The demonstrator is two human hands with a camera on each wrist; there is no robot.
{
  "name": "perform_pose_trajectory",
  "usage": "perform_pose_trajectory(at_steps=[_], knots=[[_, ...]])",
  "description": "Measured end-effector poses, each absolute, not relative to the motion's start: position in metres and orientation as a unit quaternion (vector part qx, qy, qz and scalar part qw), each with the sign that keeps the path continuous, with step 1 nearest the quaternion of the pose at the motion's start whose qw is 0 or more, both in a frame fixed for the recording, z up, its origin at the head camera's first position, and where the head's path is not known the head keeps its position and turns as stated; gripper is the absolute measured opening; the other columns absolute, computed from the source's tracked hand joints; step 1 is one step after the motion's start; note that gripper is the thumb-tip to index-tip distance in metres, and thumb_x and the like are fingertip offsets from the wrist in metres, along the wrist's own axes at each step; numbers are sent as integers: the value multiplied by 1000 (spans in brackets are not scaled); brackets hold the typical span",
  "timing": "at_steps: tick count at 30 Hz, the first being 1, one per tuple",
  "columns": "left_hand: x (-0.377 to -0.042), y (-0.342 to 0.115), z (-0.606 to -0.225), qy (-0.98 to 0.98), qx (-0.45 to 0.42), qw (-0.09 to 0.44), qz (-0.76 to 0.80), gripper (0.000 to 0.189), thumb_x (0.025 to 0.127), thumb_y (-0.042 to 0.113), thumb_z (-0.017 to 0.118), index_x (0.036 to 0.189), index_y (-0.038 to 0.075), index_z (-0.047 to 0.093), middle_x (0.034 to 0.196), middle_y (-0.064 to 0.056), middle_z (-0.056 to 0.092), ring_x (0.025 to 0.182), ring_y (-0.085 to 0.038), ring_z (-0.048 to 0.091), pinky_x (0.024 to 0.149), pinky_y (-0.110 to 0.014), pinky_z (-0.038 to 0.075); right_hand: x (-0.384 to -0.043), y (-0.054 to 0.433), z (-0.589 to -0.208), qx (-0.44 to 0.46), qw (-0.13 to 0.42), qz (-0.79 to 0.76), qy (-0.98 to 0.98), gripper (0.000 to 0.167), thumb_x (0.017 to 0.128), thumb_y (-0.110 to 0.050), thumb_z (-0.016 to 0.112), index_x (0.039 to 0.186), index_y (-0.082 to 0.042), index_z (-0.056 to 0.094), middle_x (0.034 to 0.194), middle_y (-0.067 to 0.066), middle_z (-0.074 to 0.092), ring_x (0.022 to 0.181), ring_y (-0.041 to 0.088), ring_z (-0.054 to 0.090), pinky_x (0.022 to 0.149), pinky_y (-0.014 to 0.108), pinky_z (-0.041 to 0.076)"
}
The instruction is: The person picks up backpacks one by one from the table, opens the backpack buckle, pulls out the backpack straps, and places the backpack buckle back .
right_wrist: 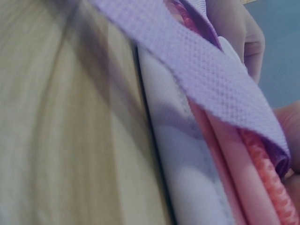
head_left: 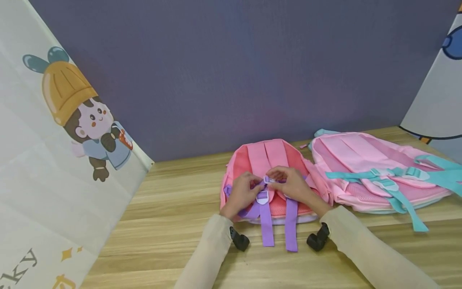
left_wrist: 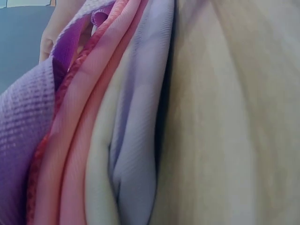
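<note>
A small pink backpack [head_left: 257, 156] lies on the table with its shoulder straps facing up. Over its middle, both hands meet at a small white buckle [head_left: 267, 180] on purple webbing. My left hand [head_left: 242, 194] pinches the purple strap [head_left: 259, 186] at the buckle's left side. From the right, my right hand [head_left: 294, 186] grips the buckle between thumb and fingers. Just below sits a white strap adjuster [head_left: 262, 197], with purple strap ends [head_left: 267, 230] hanging over the bag's near edge. In both wrist views, purple webbing [right_wrist: 201, 70] and the bag's side largely hide the fingers.
A second, lighter pink backpack [head_left: 355, 150] with turquoise straps [head_left: 406, 204] lies against the first on its right. Behind stands a dark blue panel [head_left: 231, 80]. A white printed sheet [head_left: 43, 160] borders the wooden table [head_left: 166, 224] on the left.
</note>
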State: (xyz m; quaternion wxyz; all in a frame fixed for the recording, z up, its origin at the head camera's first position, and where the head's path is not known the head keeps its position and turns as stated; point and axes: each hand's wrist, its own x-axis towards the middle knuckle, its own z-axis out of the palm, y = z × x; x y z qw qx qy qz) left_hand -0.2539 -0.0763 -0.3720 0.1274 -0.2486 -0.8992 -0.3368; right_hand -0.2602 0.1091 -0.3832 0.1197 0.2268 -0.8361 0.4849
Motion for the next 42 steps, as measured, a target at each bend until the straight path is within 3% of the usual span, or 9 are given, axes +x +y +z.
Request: perform_pose_trajectory(at_steps=[9, 18, 33, 42], knots=[[-254, -73, -374, -904, -230, 131, -337, 18, 88, 15, 68, 102, 5, 73, 96, -5, 66, 87, -15, 58, 79, -27, 42, -261, 110, -383, 230, 120, 483, -836, 28, 79, -8, 75, 106, -3, 67, 95, 9, 70, 87, 20, 64, 80, 32, 53], [-252, -72, -373, -897, -237, 148, -343, 18, 87, 14, 68, 100, 3, 73, 95, -7, 67, 85, -16, 59, 75, -24, 43, -260, 110, -384, 229, 117, 481, -838, 29, 80, -8, 75, 108, -4, 67, 95, 8, 70, 87, 20, 64, 80, 32, 53], [-255, -84, -370, -903, -245, 107, -337, 20, 84, 16, 71, 101, 5, 72, 95, -6, 64, 85, -15, 58, 75, -23, 45, -261, 109, -384, 227, 119, 491, -833, 28, 79, -7, 75, 107, -4, 68, 95, 9, 70, 88, 21, 65, 80, 32, 53], [-254, -78, -373, -895, -248, 137, -344, 16, 85, 12, 70, 98, 4, 73, 94, -7, 66, 82, -15, 57, 72, -21, 42, -260, 109, -383, 227, 117, 495, -831, 28, 80, -7, 75, 106, -3, 67, 95, 9, 70, 87, 20, 64, 78, 29, 52]])
